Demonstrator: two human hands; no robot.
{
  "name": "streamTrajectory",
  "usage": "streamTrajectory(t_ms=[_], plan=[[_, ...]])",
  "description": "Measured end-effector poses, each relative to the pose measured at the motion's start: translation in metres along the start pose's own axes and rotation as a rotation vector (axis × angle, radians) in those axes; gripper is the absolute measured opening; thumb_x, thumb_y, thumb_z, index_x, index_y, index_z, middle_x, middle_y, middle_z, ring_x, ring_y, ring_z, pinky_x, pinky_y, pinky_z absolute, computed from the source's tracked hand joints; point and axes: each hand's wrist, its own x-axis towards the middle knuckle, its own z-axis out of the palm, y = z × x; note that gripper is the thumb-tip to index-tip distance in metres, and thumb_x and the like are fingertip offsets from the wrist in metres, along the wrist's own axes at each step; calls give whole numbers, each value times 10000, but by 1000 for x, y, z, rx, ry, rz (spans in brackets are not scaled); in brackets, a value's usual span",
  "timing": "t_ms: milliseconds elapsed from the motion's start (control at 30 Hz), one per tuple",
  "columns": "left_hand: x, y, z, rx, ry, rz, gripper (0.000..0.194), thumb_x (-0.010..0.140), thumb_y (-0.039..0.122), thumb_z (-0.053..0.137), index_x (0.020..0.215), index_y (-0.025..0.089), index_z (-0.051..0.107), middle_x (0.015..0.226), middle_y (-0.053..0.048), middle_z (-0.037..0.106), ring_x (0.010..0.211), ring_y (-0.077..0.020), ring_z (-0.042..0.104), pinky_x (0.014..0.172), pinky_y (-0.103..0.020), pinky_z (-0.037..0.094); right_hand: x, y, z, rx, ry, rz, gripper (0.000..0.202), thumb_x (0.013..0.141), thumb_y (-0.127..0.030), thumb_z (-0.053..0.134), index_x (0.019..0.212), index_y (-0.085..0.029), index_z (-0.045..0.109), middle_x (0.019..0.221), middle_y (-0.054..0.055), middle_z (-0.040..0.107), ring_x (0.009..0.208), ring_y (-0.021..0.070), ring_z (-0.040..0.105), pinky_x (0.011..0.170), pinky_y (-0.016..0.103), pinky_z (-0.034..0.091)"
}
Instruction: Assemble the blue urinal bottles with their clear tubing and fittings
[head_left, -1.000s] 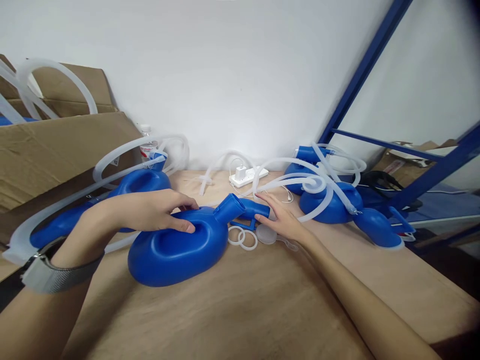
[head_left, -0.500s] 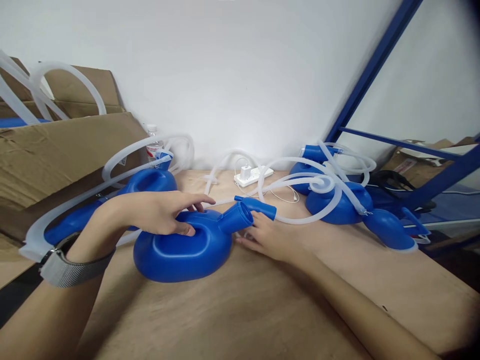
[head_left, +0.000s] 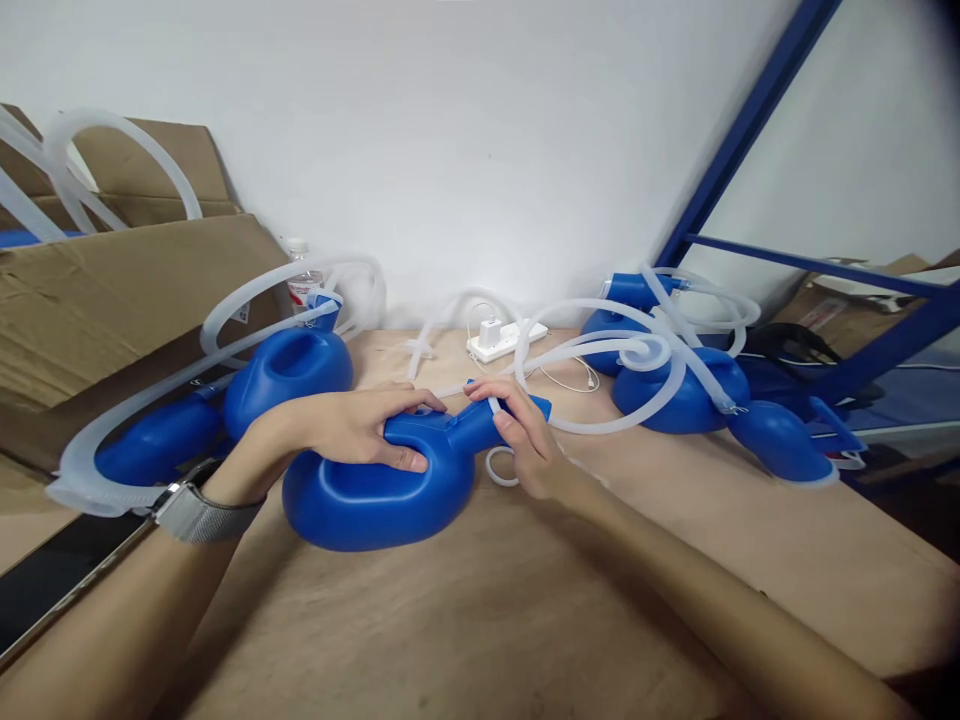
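Observation:
A blue plastic bottle (head_left: 375, 515) with a looped handle lies in front of me, its neck pointing right. My left hand (head_left: 367, 430) is wrapped round the bottle's handle, thumb on top. At the neck, my right hand (head_left: 525, 440) has its fingers closed over the mouth end, on a whitish part (head_left: 495, 405) only partly visible. Just behind that hand lies a blue fitting (head_left: 541, 406), mostly covered by the fingers. A small white ring (head_left: 501, 468) hangs or lies beside the neck, below my right hand.
Blue bottles with clear hoses stand at the left (head_left: 289, 365) and right (head_left: 679, 395). A cardboard box (head_left: 142, 300) is at the far left. A power strip (head_left: 510, 342) lies by the wall, and a blue metal frame (head_left: 739, 140) rises at the right.
My right hand has moved up onto the bottle's neck and closed there. The bottle and my left hand have shifted slightly right, and a white ring now shows below the neck.

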Motion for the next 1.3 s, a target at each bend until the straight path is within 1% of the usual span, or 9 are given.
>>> streamTrajectory(t_ms=[200, 300, 400, 533, 867, 967, 1067, 1133, 1300], plan=[[-5, 0, 9, 29, 115, -7, 789, 884, 636, 744, 1548, 237, 597, 1586, -99, 632, 1432, -320, 608, 1222, -401, 454, 1, -2, 5, -63, 41, -13, 308, 1130, -409, 394, 1223, -250, 641, 1215, 84, 731, 1140, 261, 695, 1020, 452, 558], [-8, 3, 10, 69, 163, -10, 753, 891, 619, 756, 1536, 247, 642, 1526, -97, 687, 1327, -319, 682, 1162, -386, 491, 4, -1, 6, -110, 46, -42, 231, 1071, -403, 534, 1219, -254, 629, 1201, 82, 740, 1118, 264, 705, 1000, 451, 571], [-7, 6, 8, 73, 144, 18, 667, 908, 584, 756, 1514, 318, 671, 1517, -59, 699, 1270, -310, 708, 1117, -373, 508, 9, -2, 7, -151, 58, -41, 220, 957, -361, 678, 1149, -268, 627, 1121, 56, 753, 1020, 256, 720, 935, 436, 592], [-3, 6, 4, 73, 112, 53, 624, 913, 547, 765, 1505, 370, 678, 1460, -21, 735, 1205, -288, 729, 1075, -344, 517, 13, -6, 7, -152, 28, -48, 138, 926, -290, 658, 1053, -264, 613, 1022, 34, 735, 947, 232, 715, 875, 401, 591], [-3, 0, 5, 66, 124, 61, 629, 914, 574, 761, 1498, 355, 685, 1544, -44, 681, 1357, -334, 670, 1152, -397, 501, 11, -9, -3, 2, -106, -16, 316, 962, -285, 661, 1268, -255, 589, 1252, 85, 715, 1158, 267, 704, 1042, 479, 580], [-3, 3, 5, 55, 141, 57, 646, 912, 560, 760, 1513, 337, 676, 1546, -35, 684, 1413, -328, 637, 1200, -394, 467, 14, -3, -10, 62, -198, 38, 565, 988, -382, 704, 1502, -270, 498, 1429, 121, 650, 1338, 298, 640, 1160, 543, 522], [-3, 4, 5, 27, 143, 38, 680, 917, 553, 752, 1551, 336, 640, 1530, -26, 697, 1370, -315, 669, 1169, -377, 490, 10, 7, -17, 197, -225, 164, 979, 980, -541, 725, 1726, -343, 123, 1670, 161, 430, 1495, 319, 535, 1170, 564, 523], [-3, 2, 5, 2, 139, 35, 687, 924, 541, 747, 1569, 344, 619, 1529, -19, 698, 1347, -302, 685, 1147, -366, 505, 1, 13, -22, 223, -224, 262, 1086, 999, -621, 679, 1737, -370, -77, 1720, 184, 347, 1520, 322, 518, 1141, 555, 551], [-5, -7, -1, 3, 119, -10, 698, 894, 569, 769, 1542, 337, 649, 1514, -19, 709, 1353, -309, 687, 1130, -362, 520, -20, 16, -39, -228, -535, 271, 1385, 828, -759, 809, 1767, -278, -88, 1770, 247, 303, 1615, 474, 351, 1254, 700, 382]])
